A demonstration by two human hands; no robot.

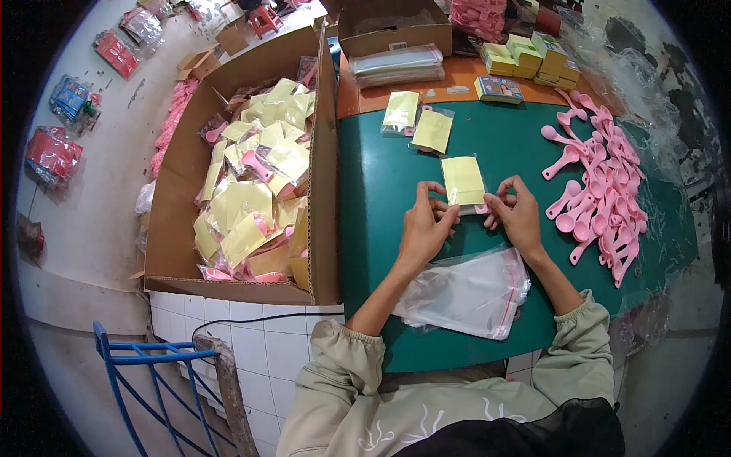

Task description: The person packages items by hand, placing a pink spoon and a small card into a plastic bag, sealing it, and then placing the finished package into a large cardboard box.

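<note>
On the green table top [373, 183] my left hand [426, 225] and my right hand [516, 215] hold a clear packet with a yellow card [463, 180] between them. Each hand pinches one lower corner of it. A bit of pink shows at the packet's lower right, beside my right fingertips. Two more packets with yellow cards [400, 109] [433, 130] lie just beyond. Below my hands a fanned stack of clear plastic bags [468, 293] rests near the table's front edge. Pink spoons [601, 190] are heaped to the right.
A large cardboard box [326, 175] full of yellow-card packets [251, 206] stands at the left. Small yellow boxes [499, 59], a bundle of clear bags [397, 65] and another carton [394, 34] are at the back. Crumpled plastic wrap [636, 57] lies back right; a blue metal frame [152, 358] stands lower left.
</note>
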